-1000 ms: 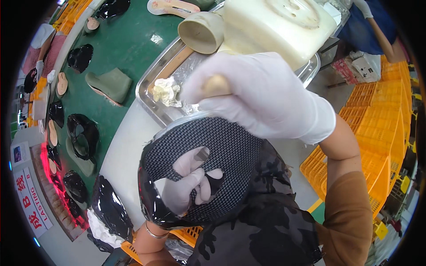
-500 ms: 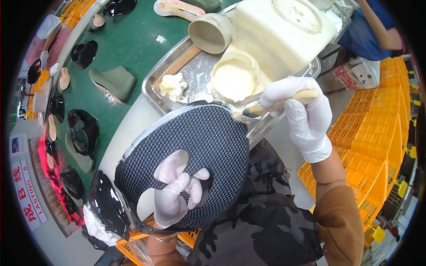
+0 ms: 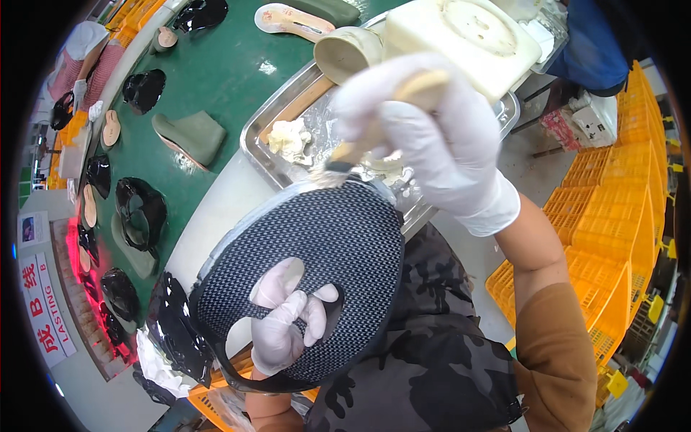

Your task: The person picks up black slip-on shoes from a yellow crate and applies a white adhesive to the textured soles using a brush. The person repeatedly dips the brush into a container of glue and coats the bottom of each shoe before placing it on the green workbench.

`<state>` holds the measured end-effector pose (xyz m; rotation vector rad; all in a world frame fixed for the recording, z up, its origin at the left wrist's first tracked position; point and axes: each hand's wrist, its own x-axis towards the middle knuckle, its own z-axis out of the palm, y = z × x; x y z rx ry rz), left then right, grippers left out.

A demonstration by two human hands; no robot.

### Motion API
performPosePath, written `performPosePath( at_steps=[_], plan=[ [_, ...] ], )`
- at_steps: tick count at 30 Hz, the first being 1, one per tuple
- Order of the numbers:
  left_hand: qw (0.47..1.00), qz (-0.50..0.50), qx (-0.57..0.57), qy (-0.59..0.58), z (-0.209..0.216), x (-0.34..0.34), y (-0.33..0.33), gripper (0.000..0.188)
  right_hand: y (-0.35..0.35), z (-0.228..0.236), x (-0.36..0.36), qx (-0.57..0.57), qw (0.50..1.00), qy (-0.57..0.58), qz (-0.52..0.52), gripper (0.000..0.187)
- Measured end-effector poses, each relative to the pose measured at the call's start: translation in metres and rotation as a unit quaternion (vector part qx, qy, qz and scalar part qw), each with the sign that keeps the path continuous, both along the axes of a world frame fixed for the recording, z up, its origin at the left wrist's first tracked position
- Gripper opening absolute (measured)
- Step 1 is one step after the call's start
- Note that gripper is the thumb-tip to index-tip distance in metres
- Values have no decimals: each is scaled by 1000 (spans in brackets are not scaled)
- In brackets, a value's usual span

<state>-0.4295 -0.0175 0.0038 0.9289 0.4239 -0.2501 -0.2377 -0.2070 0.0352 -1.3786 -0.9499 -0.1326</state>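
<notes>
My gloved left hand pokes through an opening in a dark shoe upper with a black-and-white woven pattern. Its fingers curl over the material and hold it tilted up before me. Along the upper's far edge runs a pale, whitish band. My right hand, also in a white glove, grips a wooden-handled brush, and its bristles touch that far edge. Beyond lies a metal tray with a lump of creamy paste in it. My right hand hides most of the tray's middle.
A cream plastic jug lies on the tray beside a beige cup. Green shoe lasts and glossy black uppers lie on the green table. Yellow crates stack at right. Other people work at the far left and upper right.
My right hand has swept the brush leftward along the upper's far edge, from its right corner toward the middle. The left hand keeps its hold on the upper.
</notes>
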Motion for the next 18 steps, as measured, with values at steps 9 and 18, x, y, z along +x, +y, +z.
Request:
performPosePath(
  at_steps=[9,18],
  plan=[
    [992,95,-18,-78,-18,-2,-6,49,-39,-31,-41,-28,986,108,-120,28],
    [982,111,15,-152,-28,1,-22,49,-5,-14,-14,180,974,99,-99,17]
  ],
)
